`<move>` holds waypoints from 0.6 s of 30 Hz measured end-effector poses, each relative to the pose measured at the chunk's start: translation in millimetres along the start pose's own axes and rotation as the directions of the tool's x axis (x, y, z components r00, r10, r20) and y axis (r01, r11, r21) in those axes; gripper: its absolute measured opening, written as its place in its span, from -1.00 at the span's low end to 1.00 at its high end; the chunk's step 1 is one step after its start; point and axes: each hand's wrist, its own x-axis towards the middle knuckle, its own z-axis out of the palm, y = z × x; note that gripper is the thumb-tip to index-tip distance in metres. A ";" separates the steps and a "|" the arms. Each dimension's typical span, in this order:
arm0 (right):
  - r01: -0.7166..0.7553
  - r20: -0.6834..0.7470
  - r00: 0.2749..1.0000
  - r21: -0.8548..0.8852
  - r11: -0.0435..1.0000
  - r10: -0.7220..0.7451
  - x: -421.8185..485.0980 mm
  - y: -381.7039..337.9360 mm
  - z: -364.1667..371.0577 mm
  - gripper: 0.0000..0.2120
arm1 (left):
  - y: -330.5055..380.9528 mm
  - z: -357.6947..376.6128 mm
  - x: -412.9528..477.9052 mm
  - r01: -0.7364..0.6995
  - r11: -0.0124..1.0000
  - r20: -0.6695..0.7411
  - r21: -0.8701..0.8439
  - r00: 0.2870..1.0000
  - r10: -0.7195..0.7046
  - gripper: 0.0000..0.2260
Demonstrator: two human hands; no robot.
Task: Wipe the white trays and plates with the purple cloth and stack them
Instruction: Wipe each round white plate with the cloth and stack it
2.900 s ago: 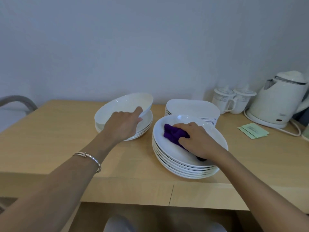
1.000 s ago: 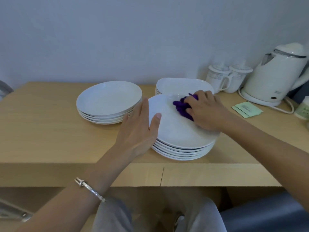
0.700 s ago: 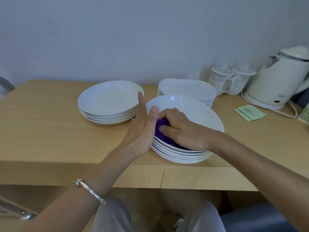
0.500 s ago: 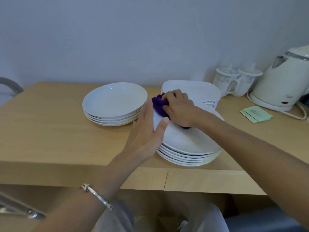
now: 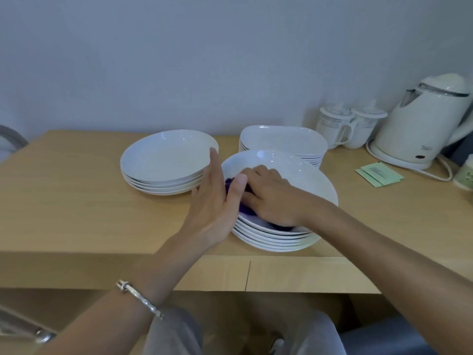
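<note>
- Hands meet on one pile of dishes: we see the right hand (image 5: 273,198) curled over the purple cloth (image 5: 245,210), pressing it into the top plate (image 5: 307,175).
- The left hand (image 5: 215,203) is flat with straight fingers, its palm against the left edge of the near stack (image 5: 276,240) and its thumb lying over the top plate's rim. A silver bracelet (image 5: 139,298) circles its wrist.
- The cloth is deep purple and bunched, mostly hidden under the right hand. We glimpse it only between the two hands, at the plate's left side.
- The top plate is glossy, white, round and shallow. It sits on matching plates near the front edge of the wooden table (image 5: 76,213).
- Just left stands a second stack (image 5: 166,162) of round white plates.
- Behind the near stack are square white trays (image 5: 284,137), also stacked.
- Far right, by the wall, we see two lidded mugs (image 5: 332,126), a white kettle (image 5: 425,124) and green packets (image 5: 378,174).
</note>
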 end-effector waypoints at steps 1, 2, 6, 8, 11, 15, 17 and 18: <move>-0.029 -0.043 0.999 -0.031 0.999 0.028 16.2 1.0 3.3 -0.80 | 1.4 -0.1 -0.4 0.011 1.000 -0.002 0.003 1.000 -0.011 -0.22; -0.074 -0.088 0.994 -0.049 0.996 0.069 31.0 4.1 4.1 -0.74 | 3.6 -0.3 -1.6 0.028 0.999 0.003 0.033 1.000 -0.028 -0.24; -0.257 -0.271 0.939 -0.141 0.956 0.212 55.7 32.9 -3.1 -0.69 | 14.0 -10.4 -2.2 0.008 0.890 0.082 0.457 0.995 -0.051 -0.27; -0.303 -0.314 0.923 -0.240 0.922 0.222 44.5 47.8 -8.6 -0.68 | 23.3 -17.1 -3.9 -0.162 0.742 0.152 0.650 0.985 0.082 -0.30; -0.289 -0.226 0.941 -0.154 0.945 0.251 18.6 59.4 -22.0 -0.71 | 44.5 -18.8 -12.4 -0.382 0.717 0.467 0.582 0.880 0.090 -0.41; -0.234 -0.172 0.943 0.263 0.936 0.284 -14.4 54.0 -42.8 -0.84 | 52.1 -4.8 -17.5 -0.585 0.620 0.656 0.523 0.741 0.146 -0.55; -0.184 -0.224 0.930 0.405 0.896 0.292 -29.4 50.6 -48.7 -0.84 | 52.1 -2.3 -17.6 -0.560 0.636 0.652 0.531 0.750 0.116 -0.56; -0.160 -0.247 0.923 0.451 0.878 0.295 -36.3 48.9 -51.1 -0.84 | 52.5 -2.1 -17.6 -0.548 0.646 0.652 0.532 0.751 0.100 -0.56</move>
